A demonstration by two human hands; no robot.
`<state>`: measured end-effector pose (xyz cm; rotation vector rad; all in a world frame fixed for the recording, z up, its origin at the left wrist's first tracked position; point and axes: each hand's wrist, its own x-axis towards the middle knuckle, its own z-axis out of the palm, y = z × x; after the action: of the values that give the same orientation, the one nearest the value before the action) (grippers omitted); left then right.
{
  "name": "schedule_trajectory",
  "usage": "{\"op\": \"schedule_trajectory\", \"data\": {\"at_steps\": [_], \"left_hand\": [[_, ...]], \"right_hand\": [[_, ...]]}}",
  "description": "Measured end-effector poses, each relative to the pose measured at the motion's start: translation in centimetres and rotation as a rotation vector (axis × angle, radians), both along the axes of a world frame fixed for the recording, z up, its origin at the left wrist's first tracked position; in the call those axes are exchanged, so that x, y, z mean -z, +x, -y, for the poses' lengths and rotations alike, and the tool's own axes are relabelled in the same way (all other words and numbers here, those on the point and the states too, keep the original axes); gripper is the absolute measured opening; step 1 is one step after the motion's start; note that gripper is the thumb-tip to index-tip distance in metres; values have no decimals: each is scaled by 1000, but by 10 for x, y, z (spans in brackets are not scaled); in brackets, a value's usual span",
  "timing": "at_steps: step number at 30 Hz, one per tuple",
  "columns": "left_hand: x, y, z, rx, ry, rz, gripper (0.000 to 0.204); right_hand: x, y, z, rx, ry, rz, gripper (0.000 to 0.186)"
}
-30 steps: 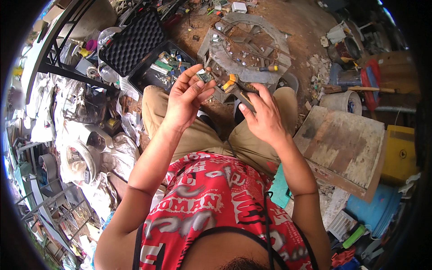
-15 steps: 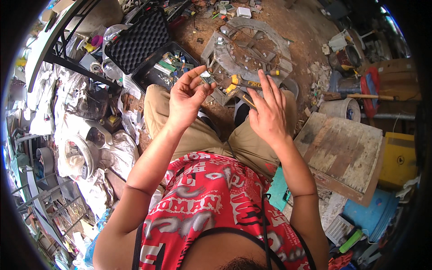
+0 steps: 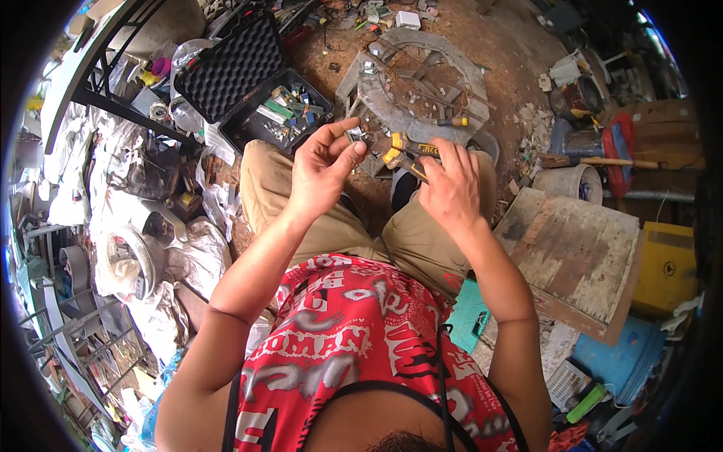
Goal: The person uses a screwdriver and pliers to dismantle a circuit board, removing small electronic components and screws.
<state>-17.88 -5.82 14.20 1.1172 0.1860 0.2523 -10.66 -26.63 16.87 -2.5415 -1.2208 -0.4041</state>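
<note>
Between the thumb and fingers of my left hand [image 3: 320, 172] is a small electronic part [image 3: 355, 134], greenish and silvery; its exact kind is too small to tell. My right hand [image 3: 454, 184] is wrapped round a pair of pliers [image 3: 412, 145] with black and yellow handles. The jaws point left toward the small part, and whether they touch it I cannot make out. Beyond my left hand lies an opened black hard case [image 3: 329, 102] with a foam-lined lid [image 3: 235, 69]. Small circuit boards [image 3: 280, 108] and other bits sit inside it.
Ahead on the dirt floor lies a round wooden frame [image 3: 474, 71], with a screwdriver [image 3: 453, 121] on it. To the right are a worn wooden board [image 3: 568, 252], a yellow box [image 3: 666, 264] and a blue container [image 3: 621, 354]. White sacks [image 3: 199, 260] crowd the left.
My right hand's outstretched fingers have curled in round the plier handles. The pliers have shifted slightly. My left hand has moved a little right and nearer me with the small part.
</note>
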Motion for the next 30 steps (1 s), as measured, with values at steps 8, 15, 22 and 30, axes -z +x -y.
{"op": "schedule_trajectory", "data": {"at_steps": [8, 15, 22, 30], "left_hand": [[-8, 1, -14, 67, 233, -93, 37], [-33, 10, -42, 268, 833, -111, 13], [-34, 25, -58, 343, 1264, 283, 22], [-22, 21, -50, 587, 368, -74, 11]], "right_hand": [[7, 5, -3, -29, 171, -257, 9], [18, 20, 22, -162, 305, -1358, 8], [9, 41, 39, -223, 392, -2207, 16], [41, 28, 40, -443, 669, -2435, 6]]}}
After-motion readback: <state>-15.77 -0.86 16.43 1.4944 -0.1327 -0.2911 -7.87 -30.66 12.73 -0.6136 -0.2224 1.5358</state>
